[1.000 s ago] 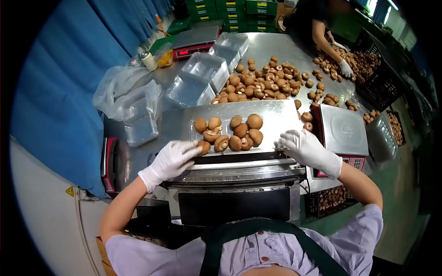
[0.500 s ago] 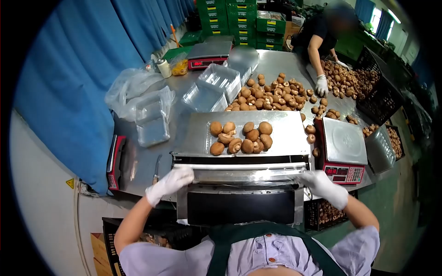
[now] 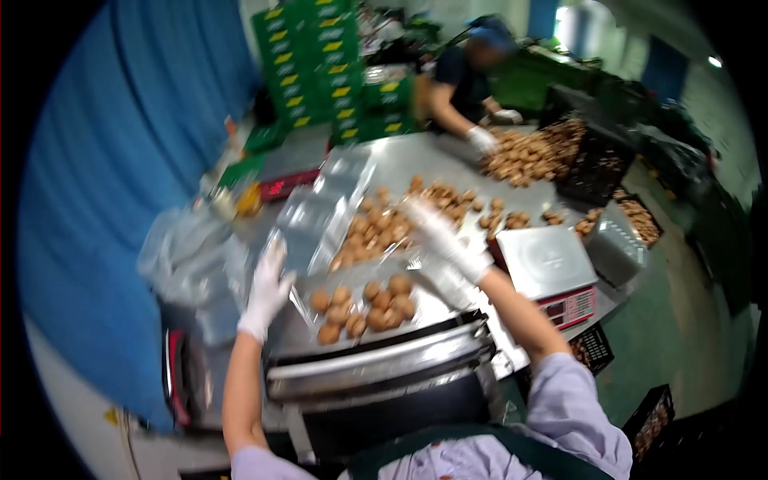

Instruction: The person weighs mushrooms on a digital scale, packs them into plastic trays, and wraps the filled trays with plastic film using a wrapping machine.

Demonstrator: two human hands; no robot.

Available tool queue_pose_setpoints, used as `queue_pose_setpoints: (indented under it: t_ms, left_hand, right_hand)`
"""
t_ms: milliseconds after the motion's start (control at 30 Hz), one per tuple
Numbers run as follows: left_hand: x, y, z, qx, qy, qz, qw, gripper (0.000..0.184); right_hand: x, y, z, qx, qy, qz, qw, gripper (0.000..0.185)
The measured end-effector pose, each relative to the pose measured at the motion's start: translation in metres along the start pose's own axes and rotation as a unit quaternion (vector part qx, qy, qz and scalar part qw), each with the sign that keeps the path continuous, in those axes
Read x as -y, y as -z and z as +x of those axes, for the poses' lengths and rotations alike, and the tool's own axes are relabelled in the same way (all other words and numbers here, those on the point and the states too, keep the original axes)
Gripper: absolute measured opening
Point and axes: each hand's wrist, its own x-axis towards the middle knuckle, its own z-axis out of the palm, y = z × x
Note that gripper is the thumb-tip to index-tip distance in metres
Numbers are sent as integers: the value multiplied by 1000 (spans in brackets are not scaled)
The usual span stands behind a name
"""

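Observation:
My left hand [image 3: 266,292], in a white glove, is at the left of a clear tray of brown mushrooms [image 3: 354,324], its fingers closed on the edge of a clear film [image 3: 436,276]. Beyond the tray on the right, my right hand [image 3: 446,242], gloved and blurred by motion, is closed on the same film, above the loose mushroom pile [image 3: 376,232]. The film stretches between my hands over the tray. The tray sits on a metal plate behind the wrapping machine's roller [image 3: 384,356].
Empty clear trays [image 3: 320,212] stand behind my left hand, plastic bags [image 3: 192,256] farther left. Scales are at right [image 3: 546,262], back left [image 3: 296,164] and left edge [image 3: 176,376]. A co-worker [image 3: 460,88] handles mushrooms by a black crate [image 3: 596,164]. Green crates [image 3: 308,72] are stacked behind.
Both hands have moved from the roller forward over the table, drawing the film over the tray. The view has shifted and tilted. The co-worker's hands remain at the far mushrooms.

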Motion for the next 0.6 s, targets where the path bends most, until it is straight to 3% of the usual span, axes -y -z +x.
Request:
queue_pose_setpoints:
  t_ms: [33, 67, 133, 200, 233, 300, 333, 400, 433, 467, 533, 567, 600]
  left_hand:
    - [3, -15, -6, 67, -10, 81, 994, 57]
    - [17, -33, -16, 100, -13, 82, 992, 55]
    - [20, -43, -35, 144, -5, 74, 987, 52]
    - [4, -35, -44, 145, 33, 58, 987, 42]
    - [1, -34, -44, 145, 26, 56, 987, 42]
    - [-4, -31, -49, 142, 138, -104, 975, 37]
    - [-7, -29, -54, 154, 138, -104, 973, 37]
    - [-10, -24, -57, 133, 205, -287, 926, 41]
    - [-6, -17, -56, 182, 199, -287, 919, 43]
    - [2, -16, -64, 223, 252, -367, 867, 46]
    - [-5, -21, -72, 170, 277, -361, 875, 52]
    - [-11, -21, -69, 161, 295, -364, 869, 55]
    - [-12, -17, -68, 190, 374, -403, 813, 53]
  right_hand:
    - [57, 44, 19, 145, -28, -24, 989, 52]
    - [31, 4, -9, 166, -44, -21, 985, 52]
    - [40, 7, -30, 190, 52, 15, 980, 38]
    - [34, -2, -52, 178, 42, 49, 982, 35]
    - [34, -3, -56, 173, -8, 131, 976, 34]
    - [52, 13, -53, 158, -142, 296, 931, 30]
    - [55, 18, -53, 156, -152, 301, 928, 30]
    - [55, 27, -53, 218, -207, 318, 899, 31]
    - [63, 38, -48, 231, -239, 264, 906, 35]
    - [69, 41, -46, 256, -267, 237, 898, 40]
    - [70, 18, -59, 176, -289, 262, 904, 40]
    - [66, 16, -59, 209, -300, 256, 895, 39]
    - [62, 17, -64, 217, -306, 259, 890, 39]
